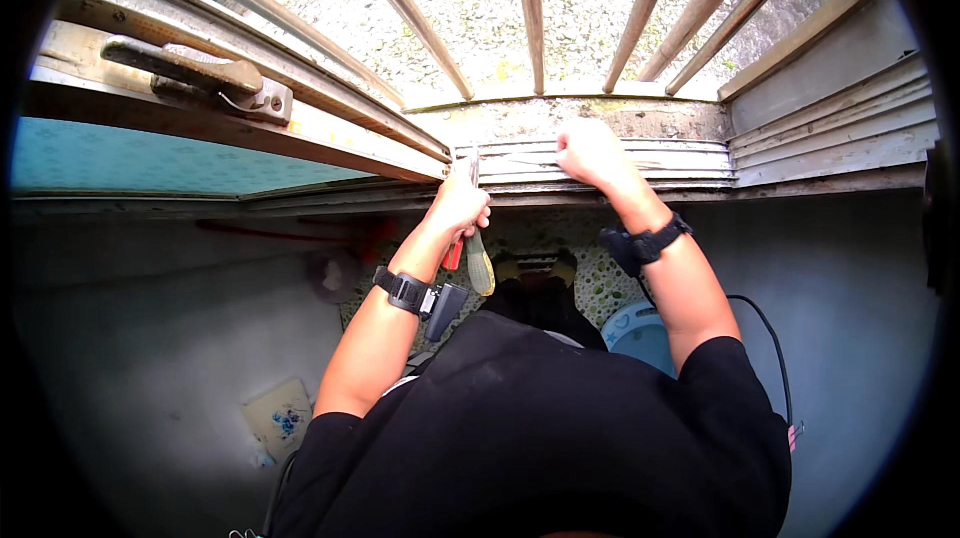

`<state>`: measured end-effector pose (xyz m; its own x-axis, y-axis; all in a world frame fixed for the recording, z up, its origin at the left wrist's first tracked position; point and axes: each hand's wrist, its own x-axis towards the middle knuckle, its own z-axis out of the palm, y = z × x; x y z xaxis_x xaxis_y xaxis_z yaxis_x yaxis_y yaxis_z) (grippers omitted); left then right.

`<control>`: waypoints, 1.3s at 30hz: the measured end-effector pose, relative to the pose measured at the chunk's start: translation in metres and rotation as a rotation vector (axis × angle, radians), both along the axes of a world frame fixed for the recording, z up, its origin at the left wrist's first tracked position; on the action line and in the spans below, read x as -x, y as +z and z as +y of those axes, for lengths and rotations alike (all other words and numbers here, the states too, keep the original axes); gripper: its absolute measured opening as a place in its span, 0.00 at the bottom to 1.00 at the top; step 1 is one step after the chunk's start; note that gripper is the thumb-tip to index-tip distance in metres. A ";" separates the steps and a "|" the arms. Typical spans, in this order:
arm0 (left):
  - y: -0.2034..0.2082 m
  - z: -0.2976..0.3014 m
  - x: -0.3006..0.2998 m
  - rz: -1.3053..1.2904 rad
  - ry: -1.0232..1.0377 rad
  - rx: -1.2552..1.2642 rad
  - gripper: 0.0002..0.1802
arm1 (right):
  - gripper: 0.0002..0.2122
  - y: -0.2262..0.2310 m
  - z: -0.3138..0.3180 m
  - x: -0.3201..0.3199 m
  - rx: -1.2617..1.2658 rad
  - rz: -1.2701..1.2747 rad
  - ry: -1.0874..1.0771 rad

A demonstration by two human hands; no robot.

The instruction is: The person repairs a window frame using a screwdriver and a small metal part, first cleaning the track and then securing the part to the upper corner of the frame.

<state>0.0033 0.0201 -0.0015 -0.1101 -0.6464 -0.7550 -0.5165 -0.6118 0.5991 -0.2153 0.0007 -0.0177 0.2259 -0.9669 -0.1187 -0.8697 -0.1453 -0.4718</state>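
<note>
At the window track (pixel 690 160), my left hand (pixel 460 206) is closed round what looks like a pair of pliers. A yellow-and-grey handle (pixel 481 266) and a red piece (pixel 453 255) hang below the fist, and a narrow metal end (pixel 474 164) points up above it. Whether the red piece belongs to the same tool I cannot tell. My right hand (pixel 590 152) is closed in a fist over the track, farther right. A thin pale strand (pixel 530 160) runs from its fingers toward the left hand; what the fist holds is too small to name.
A sliding window frame (pixel 380 150) with a metal latch (pixel 205 73) stands at the left. Metal bars (pixel 530 18) rise beyond the sill (pixel 590 118). Below are a light blue basin (pixel 640 333) and a patterned floor (pixel 600 258). A black cable (pixel 775 338) hangs by my right arm.
</note>
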 end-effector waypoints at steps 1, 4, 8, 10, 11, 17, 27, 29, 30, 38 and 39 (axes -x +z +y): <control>-0.001 -0.001 0.000 0.019 0.031 -0.010 0.35 | 0.06 0.000 -0.001 -0.007 -0.010 -0.031 -0.012; 0.002 -0.002 0.002 0.031 0.023 -0.009 0.34 | 0.06 -0.001 -0.002 -0.027 0.007 -0.116 -0.028; 0.010 0.000 0.007 0.027 0.040 0.036 0.28 | 0.05 -0.016 -0.005 -0.043 0.080 -0.165 -0.068; 0.008 0.000 0.006 0.018 0.026 0.016 0.28 | 0.04 -0.020 -0.007 -0.037 0.061 -0.218 -0.053; 0.006 -0.001 0.004 0.013 0.013 -0.008 0.29 | 0.04 -0.021 -0.008 -0.034 0.035 -0.233 -0.051; 0.041 -0.006 0.024 -0.047 -0.129 0.381 0.33 | 0.04 0.024 -0.024 0.004 -0.072 -0.512 -0.123; 0.040 0.032 -0.004 -0.181 -0.368 0.578 0.18 | 0.06 0.046 0.000 0.062 -0.028 0.026 -0.099; 0.032 0.047 -0.013 -0.317 -0.422 0.459 0.15 | 0.06 0.047 0.003 0.072 -0.073 0.081 -0.102; 0.028 0.052 -0.017 -0.326 -0.434 0.435 0.14 | 0.06 0.045 0.003 0.075 -0.088 0.077 -0.116; 0.013 0.048 -0.002 -0.250 -0.268 0.625 0.21 | 0.06 0.022 -0.005 0.052 -0.122 -0.010 -0.119; 0.010 0.043 0.001 -0.251 -0.261 0.620 0.22 | 0.06 0.022 -0.007 0.046 -0.116 -0.049 -0.114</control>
<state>0.0024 0.0627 0.0084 -0.1906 -0.9408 -0.2803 -0.7672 -0.0354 0.6404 -0.2614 -0.0068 0.0044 0.1242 -0.9670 -0.2224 -0.8528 0.0105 -0.5221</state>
